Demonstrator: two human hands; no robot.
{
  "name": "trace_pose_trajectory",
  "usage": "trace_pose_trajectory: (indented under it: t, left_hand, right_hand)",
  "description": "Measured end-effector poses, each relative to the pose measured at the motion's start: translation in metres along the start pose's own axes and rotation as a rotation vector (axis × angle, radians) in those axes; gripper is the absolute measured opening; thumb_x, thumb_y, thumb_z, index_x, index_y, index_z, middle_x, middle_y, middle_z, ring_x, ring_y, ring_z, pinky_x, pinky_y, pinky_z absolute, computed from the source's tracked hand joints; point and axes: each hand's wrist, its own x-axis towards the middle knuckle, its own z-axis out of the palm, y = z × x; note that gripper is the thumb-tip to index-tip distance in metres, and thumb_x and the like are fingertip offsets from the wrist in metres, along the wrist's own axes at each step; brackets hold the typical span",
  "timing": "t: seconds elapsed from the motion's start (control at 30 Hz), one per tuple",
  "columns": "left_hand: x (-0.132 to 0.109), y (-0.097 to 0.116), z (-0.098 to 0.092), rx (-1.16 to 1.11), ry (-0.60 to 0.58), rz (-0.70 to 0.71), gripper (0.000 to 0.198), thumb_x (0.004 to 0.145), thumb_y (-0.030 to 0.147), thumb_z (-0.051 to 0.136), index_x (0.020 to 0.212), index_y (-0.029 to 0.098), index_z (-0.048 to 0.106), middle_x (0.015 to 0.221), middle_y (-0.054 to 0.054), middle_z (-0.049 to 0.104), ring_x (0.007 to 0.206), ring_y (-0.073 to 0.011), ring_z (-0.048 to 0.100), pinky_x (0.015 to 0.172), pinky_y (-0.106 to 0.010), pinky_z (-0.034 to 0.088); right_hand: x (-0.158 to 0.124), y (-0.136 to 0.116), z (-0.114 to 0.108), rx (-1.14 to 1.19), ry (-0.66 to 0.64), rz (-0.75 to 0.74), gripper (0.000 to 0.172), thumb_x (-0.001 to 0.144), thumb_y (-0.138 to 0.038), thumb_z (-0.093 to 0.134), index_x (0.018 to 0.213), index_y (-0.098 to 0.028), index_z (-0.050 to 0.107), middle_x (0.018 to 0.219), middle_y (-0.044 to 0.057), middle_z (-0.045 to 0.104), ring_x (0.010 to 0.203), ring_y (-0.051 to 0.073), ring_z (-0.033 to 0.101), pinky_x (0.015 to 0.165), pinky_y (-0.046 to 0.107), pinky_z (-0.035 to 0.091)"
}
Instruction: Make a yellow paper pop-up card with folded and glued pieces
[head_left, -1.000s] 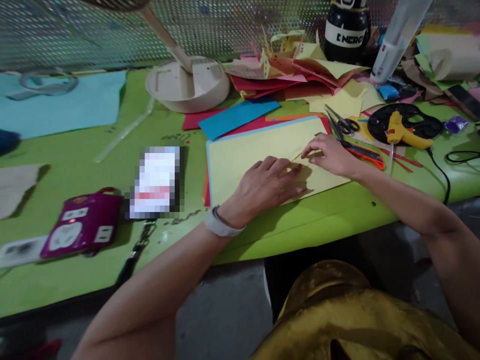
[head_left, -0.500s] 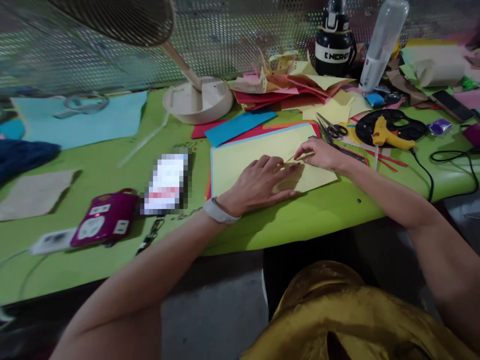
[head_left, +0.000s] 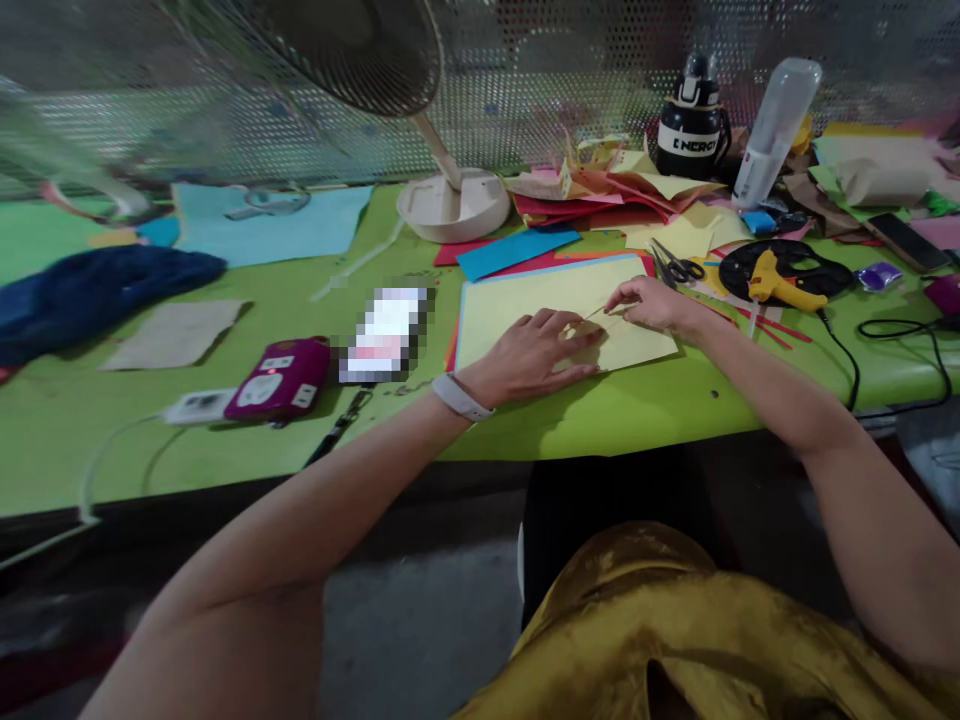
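Observation:
Pale yellow paper sheets [head_left: 510,312] lie stacked near the table's front edge, with a light blue edge showing beneath. My left hand [head_left: 536,355] rests flat on the yellow paper, fingers stretched to the right. Across from its fingertips, my right hand [head_left: 649,303] pinches a thin yellowish strip [head_left: 595,313] just above the sheet. What the strip is made of is too small to tell. Behind my right hand lie black-handled scissors [head_left: 679,266]. A blue paper piece [head_left: 517,252] lies beyond the stack.
To the right, a yellow glue gun [head_left: 784,283] sits on a black palette [head_left: 731,270]. A fan [head_left: 454,205], crumpled coloured papers [head_left: 600,195], a black bottle [head_left: 688,135] and a clear bottle [head_left: 776,130] stand behind. Leftward are a phone [head_left: 386,330] and a purple device [head_left: 279,380].
The view has swung left, so the table's things appear farther right and more of its left side shows. Both hands keep nearly the same pose on the paper.

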Motion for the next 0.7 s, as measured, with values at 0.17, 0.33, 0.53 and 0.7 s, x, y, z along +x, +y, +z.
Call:
trace_pose_trajectory:
  t: [0.17, 0.33, 0.53, 0.7]
  left_hand:
    - [-0.002, -0.009, 0.001, -0.091, 0.041, 0.016, 0.058, 0.106, 0.059, 0.045, 0.150, 0.026, 0.061, 0.150, -0.015, 0.063, 0.133, -0.0330, 0.058, 0.109, -0.049, 0.048]
    - [0.011, -0.040, -0.005, -0.210, 0.170, -0.244, 0.052, 0.097, 0.063, 0.056, 0.117, 0.019, 0.075, 0.117, -0.014, 0.075, 0.105, -0.0268, 0.069, 0.088, -0.037, 0.054]
    - [0.034, -0.051, -0.013, -0.342, -0.015, -0.231, 0.018, 0.082, 0.038, 0.065, 0.081, 0.021, 0.071, 0.084, -0.007, 0.074, 0.074, -0.0197, 0.065, 0.067, -0.031, 0.046]
    - [0.039, -0.041, -0.015, -0.377, -0.007, -0.204, 0.016, 0.080, 0.028, 0.063, 0.089, 0.019, 0.072, 0.089, -0.007, 0.075, 0.076, -0.0202, 0.067, 0.071, -0.032, 0.049]
  right_hand:
    - [0.000, 0.000, -0.002, 0.017, 0.058, -0.008, 0.039, 0.074, 0.005, 0.057, 0.098, -0.015, 0.080, 0.103, 0.010, 0.081, 0.089, 0.019, 0.070, 0.085, 0.033, 0.056]
    - [-0.007, -0.007, -0.007, -0.132, 0.108, -0.107, 0.026, 0.079, -0.006, 0.070, 0.103, -0.013, 0.078, 0.112, 0.012, 0.079, 0.099, 0.020, 0.071, 0.087, 0.030, 0.054]
    - [-0.014, -0.013, -0.009, -0.308, -0.064, -0.006, 0.018, 0.076, -0.025, 0.088, 0.084, -0.020, 0.073, 0.089, 0.005, 0.077, 0.082, 0.020, 0.069, 0.070, 0.029, 0.047]
    - [-0.015, -0.016, -0.010, -0.308, -0.091, 0.030, 0.019, 0.078, -0.024, 0.087, 0.076, -0.021, 0.068, 0.081, 0.003, 0.075, 0.076, 0.018, 0.067, 0.065, 0.029, 0.044]
